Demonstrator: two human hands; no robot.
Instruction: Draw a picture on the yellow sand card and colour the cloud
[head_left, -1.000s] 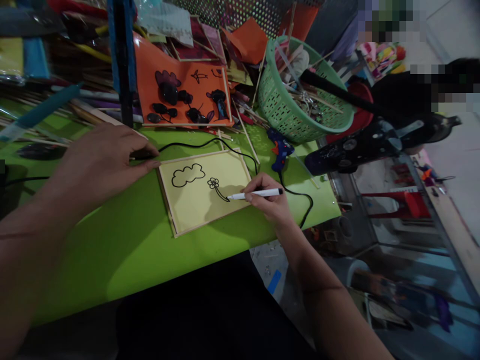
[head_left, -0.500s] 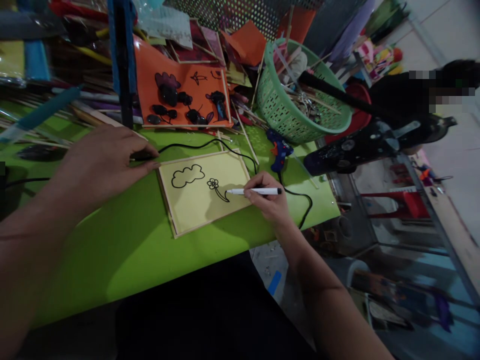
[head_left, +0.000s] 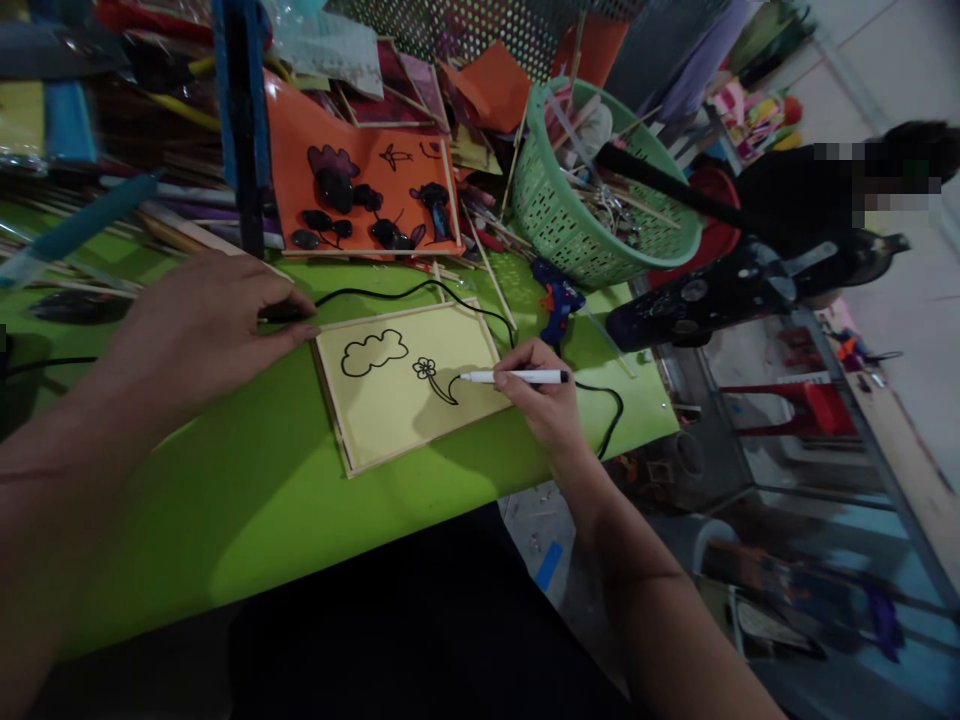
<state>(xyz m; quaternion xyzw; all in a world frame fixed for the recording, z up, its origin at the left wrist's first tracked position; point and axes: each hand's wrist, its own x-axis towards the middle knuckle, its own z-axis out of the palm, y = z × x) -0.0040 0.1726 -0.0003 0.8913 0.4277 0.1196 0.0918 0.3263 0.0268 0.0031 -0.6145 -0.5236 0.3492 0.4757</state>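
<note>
One pen [head_left: 536, 376] sits in the right hand [head_left: 546, 400], whose grip is closed on it, thumb and fingers pinching the white barrel near its middle. The pen lies nearly level, black end to the right, its tip at the upper end of a curved line. The left hand [head_left: 199, 315] has its grip slightly open, a small gap parting thumb and forefinger; the thumb tip is at the card's upper left corner, and whether it presses there I cannot tell.

The card [head_left: 390, 420] lies flat on the green desk [head_left: 292, 520], between the hands and a little tilted. It is pale yellow, edged with thin wooden strips. A black cloud outline [head_left: 373, 354] fills its upper left; near the middle stands a small flower [head_left: 424, 369] with a curved double stem, and from the stem's foot a single line bends up to the pen. A black cord [head_left: 405, 294] runs just beyond the card's far edge.
</note>
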